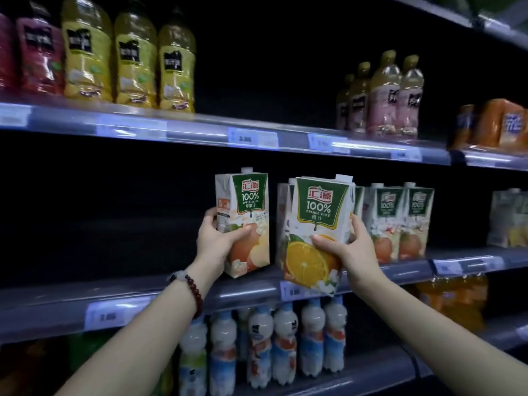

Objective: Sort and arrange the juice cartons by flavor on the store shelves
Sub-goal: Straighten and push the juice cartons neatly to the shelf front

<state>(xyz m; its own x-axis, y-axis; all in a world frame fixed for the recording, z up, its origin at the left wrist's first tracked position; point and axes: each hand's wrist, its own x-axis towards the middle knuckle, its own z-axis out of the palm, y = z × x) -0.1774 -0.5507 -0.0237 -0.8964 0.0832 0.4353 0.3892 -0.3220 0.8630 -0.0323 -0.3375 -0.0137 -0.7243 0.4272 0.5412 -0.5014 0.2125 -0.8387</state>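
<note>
My left hand [217,241] grips an apple juice carton [248,204], white with a green label, held upright just above the middle shelf [171,292]. My right hand [347,247] holds an orange juice carton [317,224], tilted slightly, its bottom hanging over the shelf's front edge. Behind the orange carton stand more cartons, partly hidden. Two apple juice cartons [400,224] stand side by side on the shelf to the right.
The upper shelf [200,124] carries yellow and red bottles [134,58] at left and pink bottles [394,98] at right. White-capped bottles [271,338] fill the lower shelf. The middle shelf's left half is dark. Pale cartons [508,221] sit far right.
</note>
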